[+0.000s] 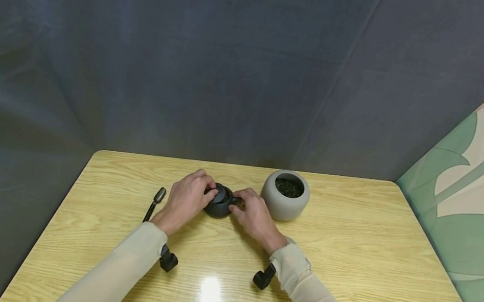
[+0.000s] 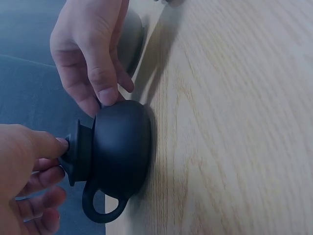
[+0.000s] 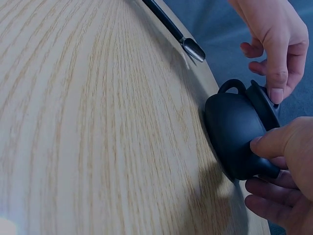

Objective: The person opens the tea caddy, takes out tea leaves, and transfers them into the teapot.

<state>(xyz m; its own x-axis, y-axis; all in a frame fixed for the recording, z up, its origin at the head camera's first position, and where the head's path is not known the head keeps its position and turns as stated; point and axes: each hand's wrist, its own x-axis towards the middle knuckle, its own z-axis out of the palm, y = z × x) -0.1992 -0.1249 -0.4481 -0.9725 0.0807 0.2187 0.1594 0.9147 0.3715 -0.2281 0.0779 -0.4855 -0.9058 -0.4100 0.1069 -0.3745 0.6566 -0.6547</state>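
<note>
A small dark teapot point(image 1: 217, 210) stands on the table between the hands, its loop handle on the left side. My left hand point(image 1: 189, 198) pinches the knob of the teapot's lid point(image 2: 84, 152) between thumb and fingers. The lid sits slightly raised and tilted at the mouth, and part of the opening shows beside it in the head view. On the spout side, my right hand point(image 1: 256, 217) grips the teapot, thumb against the body in the right wrist view. Its fingers partly hide the spout.
A round grey pot point(image 1: 284, 206) with dark dried leaves point(image 1: 289, 187) inside stands just beyond the right hand. A dark-handled metal scoop point(image 1: 160, 194) lies left of the left hand. Dark cloth point(image 1: 235, 67) hangs behind the wooden table point(image 1: 349, 248).
</note>
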